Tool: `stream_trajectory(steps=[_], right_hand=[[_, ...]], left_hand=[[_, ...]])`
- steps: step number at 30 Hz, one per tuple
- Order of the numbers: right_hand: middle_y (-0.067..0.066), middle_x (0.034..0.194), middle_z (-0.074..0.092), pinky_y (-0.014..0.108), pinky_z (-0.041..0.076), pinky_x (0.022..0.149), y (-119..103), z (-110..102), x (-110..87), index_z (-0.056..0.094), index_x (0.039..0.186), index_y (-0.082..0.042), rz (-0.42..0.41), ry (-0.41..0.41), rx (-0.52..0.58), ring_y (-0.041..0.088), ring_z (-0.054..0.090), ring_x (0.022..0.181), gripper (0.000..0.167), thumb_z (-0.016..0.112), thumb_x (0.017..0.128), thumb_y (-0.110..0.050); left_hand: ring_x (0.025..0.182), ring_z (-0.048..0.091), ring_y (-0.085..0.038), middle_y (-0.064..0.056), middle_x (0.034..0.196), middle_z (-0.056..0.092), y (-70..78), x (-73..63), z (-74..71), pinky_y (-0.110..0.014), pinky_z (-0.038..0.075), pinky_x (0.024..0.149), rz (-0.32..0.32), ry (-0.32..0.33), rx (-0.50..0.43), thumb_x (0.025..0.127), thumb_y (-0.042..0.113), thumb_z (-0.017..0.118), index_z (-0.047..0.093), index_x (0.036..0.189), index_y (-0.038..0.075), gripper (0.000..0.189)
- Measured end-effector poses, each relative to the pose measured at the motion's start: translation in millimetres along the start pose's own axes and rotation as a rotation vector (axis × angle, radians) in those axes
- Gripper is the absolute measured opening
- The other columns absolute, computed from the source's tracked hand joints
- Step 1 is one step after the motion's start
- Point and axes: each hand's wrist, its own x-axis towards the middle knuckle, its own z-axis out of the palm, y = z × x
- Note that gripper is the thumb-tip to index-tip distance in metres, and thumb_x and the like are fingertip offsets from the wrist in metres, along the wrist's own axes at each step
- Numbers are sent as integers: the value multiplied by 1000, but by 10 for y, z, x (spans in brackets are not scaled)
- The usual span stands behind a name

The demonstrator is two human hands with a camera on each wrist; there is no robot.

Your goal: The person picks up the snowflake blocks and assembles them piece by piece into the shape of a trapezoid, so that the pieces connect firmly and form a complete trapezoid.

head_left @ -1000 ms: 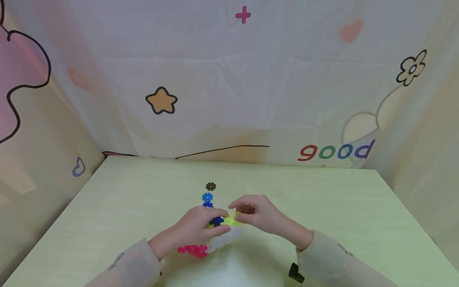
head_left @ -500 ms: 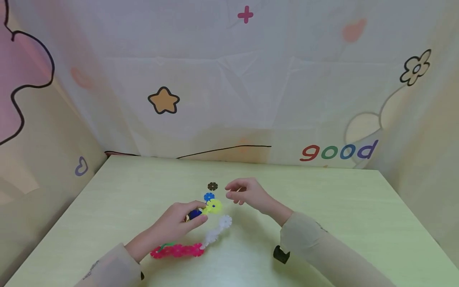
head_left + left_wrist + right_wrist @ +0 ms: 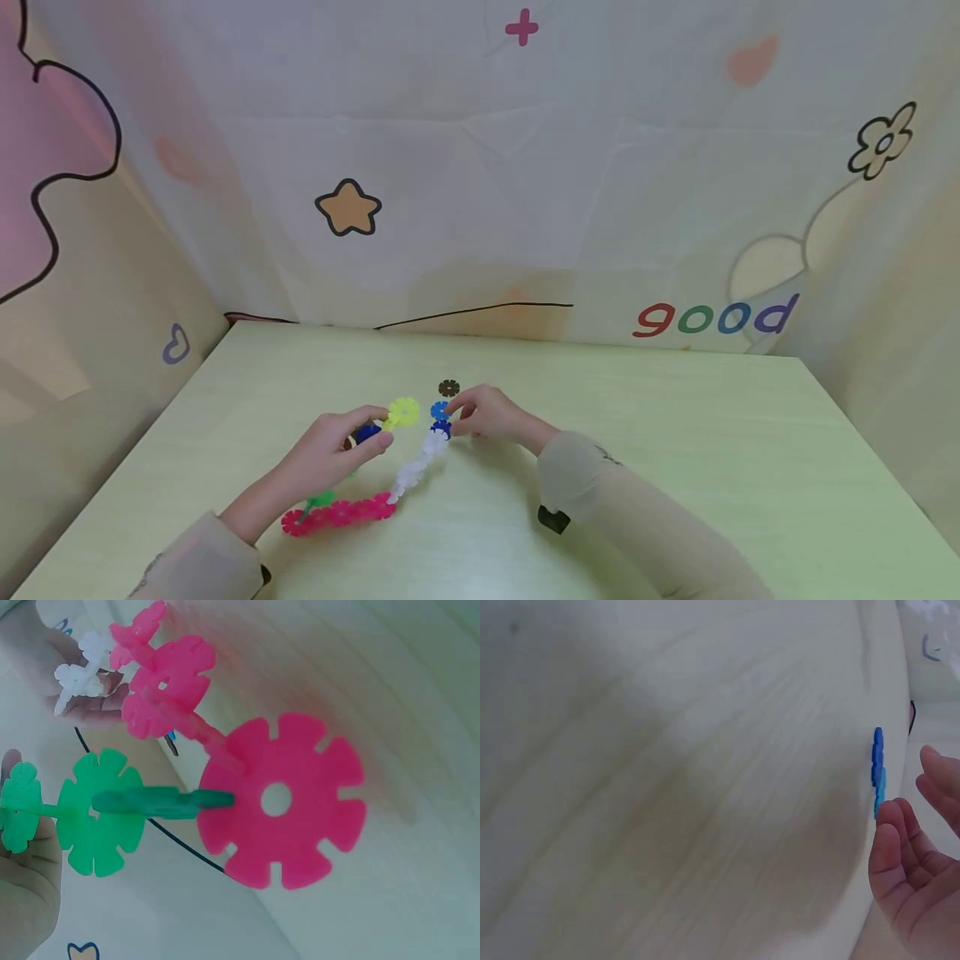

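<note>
My left hand (image 3: pixel 318 458) grips a chain of interlocking snowflake discs, with a yellow disc (image 3: pixel 405 412) sticking out past the fingertips and a dark blue one (image 3: pixel 367 432) under the fingers. Lower along the same chain come green discs (image 3: pixel 112 847), pink discs (image 3: pixel 315 825) and white discs (image 3: pixel 411 475), which trail toward the right. My right hand (image 3: pixel 491 417) has its fingers bent and holds nothing visible. Its fingertips are right at a light blue disc (image 3: pixel 440 409) and a loose dark blue disc (image 3: pixel 877 754) on the table.
A brown disc (image 3: pixel 449 387) lies on the table (image 3: pixel 637 467) just behind the blue ones. A printed cloth (image 3: pixel 480 208) hangs along the table's back and sides. A black strap piece (image 3: pixel 553 520) hangs below the right sleeve.
My left hand has moved left with the chain, bringing its pink, green and white parts into sight. My right hand has let go of the yellow end and moved left to the blue discs.
</note>
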Motion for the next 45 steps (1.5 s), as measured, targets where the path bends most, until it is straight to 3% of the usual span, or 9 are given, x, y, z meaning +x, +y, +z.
stream_trajectory(steps=[13,20,25,32,39,45], right_hand=[[-1,77,59,20,38,56,-45,109,105,63,111,-16,-58,-63,-205,9,48,65,33,66,78,-13],[-1,86,60,24,40,65,-28,142,103,66,102,-15,-43,-48,-247,11,50,74,26,68,76,-13],[0,84,58,27,42,70,-35,134,1,59,89,-14,-30,-42,-267,13,51,75,21,72,72,-13],[1,78,56,27,41,67,72,93,-156,51,83,-12,-48,-28,-244,14,49,72,25,71,70,-5],[1,74,53,26,40,62,182,-3,-340,53,82,-12,-52,-18,-195,15,47,68,17,63,76,0],[2,74,54,24,44,58,231,-120,-524,56,83,-11,-73,14,-98,14,49,65,15,60,77,2]], left_hand=[[67,52,-11,-4,81,62,-99,-4,-83,-22,44,50,-44,49,-17,87,37,52,54,114,9,39],[66,52,-11,-4,81,63,-127,0,-89,-22,43,50,-40,52,-27,87,37,52,54,113,9,38],[67,54,-16,-5,82,65,-144,5,-77,-22,44,51,-29,50,-40,87,35,52,54,113,8,37],[71,59,-22,-8,85,66,-138,33,-45,-21,47,56,-24,33,-124,88,32,52,51,115,3,40],[75,61,-25,-13,87,65,-97,120,23,-21,49,58,6,4,-175,89,32,50,49,115,2,39],[76,62,-26,-10,90,65,-32,221,96,-21,50,58,23,-16,-217,89,33,51,49,115,3,39]])
